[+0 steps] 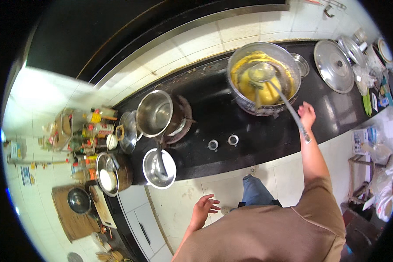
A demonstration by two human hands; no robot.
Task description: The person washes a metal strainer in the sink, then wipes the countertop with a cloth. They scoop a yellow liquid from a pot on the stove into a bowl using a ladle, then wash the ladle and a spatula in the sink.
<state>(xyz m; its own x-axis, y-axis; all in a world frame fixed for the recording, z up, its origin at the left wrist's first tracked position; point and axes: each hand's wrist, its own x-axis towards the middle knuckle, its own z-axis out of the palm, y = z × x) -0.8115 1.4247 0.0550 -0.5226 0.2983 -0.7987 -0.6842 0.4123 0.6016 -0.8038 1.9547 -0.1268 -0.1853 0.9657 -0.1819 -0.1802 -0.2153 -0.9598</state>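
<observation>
A large metal pot [233,83] on the right of the counter holds yellow contents [273,91], with yellow residue on its inner wall. A long-handled metal skimmer or ladle [283,98] lies across the pot, its round head over the contents. Its handle runs out over the rim towards my right wrist. Beside that handle, my right hand [307,114] is raised over the counter with its fingers apart; I see no grip on the handle. My left hand [204,208] hangs in front of my body above the floor, fingers loosely spread and holding nothing.
On the left burner sits a saucepan [155,114]; its handle reaches over a metal bowl [150,167] at the counter edge. Bottles [100,129] and another pot [100,177] crowd the left. A large lid [334,67] lies right; stove knobs [233,140] sit in front.
</observation>
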